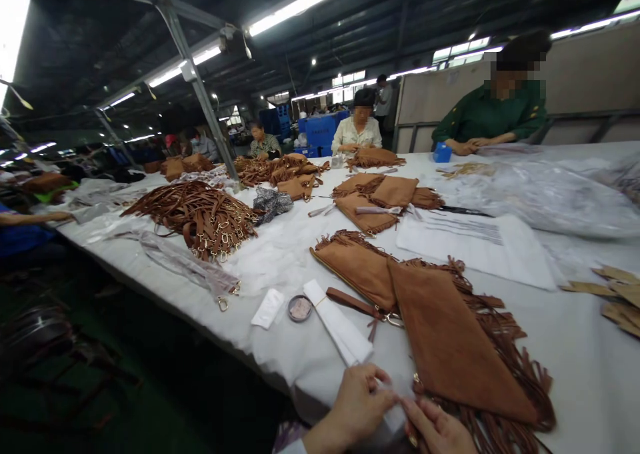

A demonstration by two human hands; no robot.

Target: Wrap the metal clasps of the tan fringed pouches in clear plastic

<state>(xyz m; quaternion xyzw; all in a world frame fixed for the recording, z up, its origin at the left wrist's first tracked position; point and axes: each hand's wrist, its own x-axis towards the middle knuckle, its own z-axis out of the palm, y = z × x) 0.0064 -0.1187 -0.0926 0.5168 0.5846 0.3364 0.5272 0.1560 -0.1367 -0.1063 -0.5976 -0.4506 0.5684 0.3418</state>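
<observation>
At the table's near edge, my left hand (361,401) pinches a thin, whitish, see-through wrapping piece (395,417). Thumb and fingertips of my right hand (437,429) close on the same piece, almost touching the left fingertips. A bit of gold metal shows under the right fingers; what it belongs to is partly hidden. Just beyond lies a brown fringed suede pouch (455,334), overlapping a second brown pouch (357,267) with a wrist strap (353,302) and gold clasp. A banded stack of white paper strips (337,324) lies beside my left hand, near a small round tin (300,309).
Brown straps with gold clips (200,217) are heaped at left, plastic-wrapped straps (185,261) nearer. More pouches (373,201) lie mid-table. Clear plastic bags (565,197) and brown card pieces (623,294) occupy the right. Co-workers sit across, one in a green top (493,117).
</observation>
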